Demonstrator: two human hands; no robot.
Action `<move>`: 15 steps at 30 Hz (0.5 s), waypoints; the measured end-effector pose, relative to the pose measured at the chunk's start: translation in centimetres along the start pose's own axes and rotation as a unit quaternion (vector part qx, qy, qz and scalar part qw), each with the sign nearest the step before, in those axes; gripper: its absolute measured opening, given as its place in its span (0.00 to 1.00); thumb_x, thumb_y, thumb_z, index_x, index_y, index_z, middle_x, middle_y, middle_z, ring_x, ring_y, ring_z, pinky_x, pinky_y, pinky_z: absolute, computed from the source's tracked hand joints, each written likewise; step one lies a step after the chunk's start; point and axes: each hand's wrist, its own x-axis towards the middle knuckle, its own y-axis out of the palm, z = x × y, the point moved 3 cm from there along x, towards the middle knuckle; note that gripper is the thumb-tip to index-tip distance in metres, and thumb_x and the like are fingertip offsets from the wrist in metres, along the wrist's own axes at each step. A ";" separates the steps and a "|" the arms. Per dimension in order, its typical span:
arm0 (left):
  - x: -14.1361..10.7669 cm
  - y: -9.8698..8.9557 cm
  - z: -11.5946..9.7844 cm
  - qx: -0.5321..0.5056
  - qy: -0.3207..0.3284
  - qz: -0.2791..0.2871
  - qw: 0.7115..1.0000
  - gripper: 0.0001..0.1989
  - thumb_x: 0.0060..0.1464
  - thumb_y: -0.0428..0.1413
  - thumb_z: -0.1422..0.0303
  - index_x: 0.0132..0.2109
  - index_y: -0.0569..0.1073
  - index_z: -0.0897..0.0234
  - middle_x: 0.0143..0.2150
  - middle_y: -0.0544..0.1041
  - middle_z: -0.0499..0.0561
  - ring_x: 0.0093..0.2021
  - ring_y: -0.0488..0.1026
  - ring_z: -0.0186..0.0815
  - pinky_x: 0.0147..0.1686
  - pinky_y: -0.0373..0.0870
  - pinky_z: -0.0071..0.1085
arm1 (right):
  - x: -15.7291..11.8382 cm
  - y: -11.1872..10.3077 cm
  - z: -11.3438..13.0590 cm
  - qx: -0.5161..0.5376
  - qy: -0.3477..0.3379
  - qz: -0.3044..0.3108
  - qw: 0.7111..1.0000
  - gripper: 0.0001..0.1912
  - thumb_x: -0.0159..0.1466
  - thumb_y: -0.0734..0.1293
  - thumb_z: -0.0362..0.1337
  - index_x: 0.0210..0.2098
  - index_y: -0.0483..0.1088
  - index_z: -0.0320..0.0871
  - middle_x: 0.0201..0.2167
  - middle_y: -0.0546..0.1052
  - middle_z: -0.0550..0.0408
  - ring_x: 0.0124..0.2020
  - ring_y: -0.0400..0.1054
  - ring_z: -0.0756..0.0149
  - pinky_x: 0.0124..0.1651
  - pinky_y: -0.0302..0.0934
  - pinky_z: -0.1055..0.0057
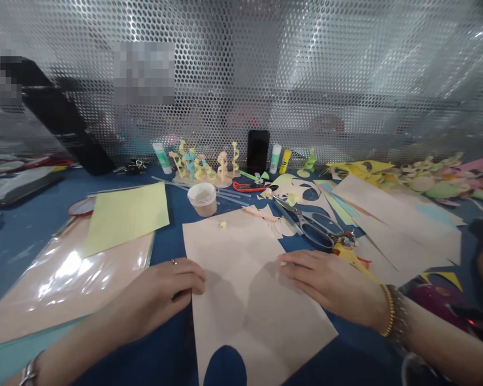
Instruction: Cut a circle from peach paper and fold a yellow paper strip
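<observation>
A pale pink sheet of paper [241, 311] lies in front of me, with a rounded cutout at its near edge. My left hand [177, 284] is at the sheet's left edge, its fingers bent over the border and the thumb close to them, closed on it. On the right side, my right hand [326, 284] rests over the sheet with fingers stretched out and nothing visibly gripped. A tiny yellow paper piece [223, 224] sits near the sheet's far edge. Scissors [316, 225] lie beyond my right hand, beside paper scraps.
A paper cup [202, 199] stands behind the sheet. Farther back are curled paper figures [201, 167], a phone [258, 153] and glue sticks [275, 159]. Yellow paper [126, 217] and a plastic sleeve [72, 279] lie left; cut papers [402, 230] lie right. A perforated metal panel [298, 69] closes the back.
</observation>
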 end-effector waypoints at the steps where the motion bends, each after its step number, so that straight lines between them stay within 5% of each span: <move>1: 0.1 0.0 0.0 -0.001 0.002 -0.003 1.000 0.14 0.55 0.47 0.81 0.38 0.72 0.59 0.44 0.77 0.50 0.47 0.73 0.35 0.45 0.70 0.32 | 0.1 0.1 0.1 0.002 0.002 0.002 1.000 0.17 0.67 0.58 0.30 0.53 0.68 0.43 0.54 0.72 0.50 0.54 0.67 0.61 0.53 0.66 0.60; 10: 0.1 -0.1 -1.3 -0.026 0.020 -0.024 0.999 0.16 0.52 0.47 0.83 0.37 0.74 0.59 0.41 0.78 0.49 0.44 0.74 0.35 0.43 0.71 0.30 | 8.4 2.1 2.1 -0.089 -0.074 -0.023 0.993 0.22 0.70 0.54 0.33 0.63 0.55 0.45 0.66 0.58 0.52 0.63 0.55 0.62 0.60 0.57 0.56; 15: 0.0 -0.2 -1.0 -0.049 0.021 -0.034 0.998 0.16 0.52 0.47 0.82 0.37 0.74 0.59 0.41 0.78 0.50 0.44 0.75 0.34 0.43 0.71 0.29 | 12.1 3.7 1.1 -0.107 -0.082 -0.024 0.991 0.21 0.70 0.53 0.33 0.61 0.58 0.41 0.65 0.59 0.51 0.64 0.53 0.59 0.59 0.57 0.52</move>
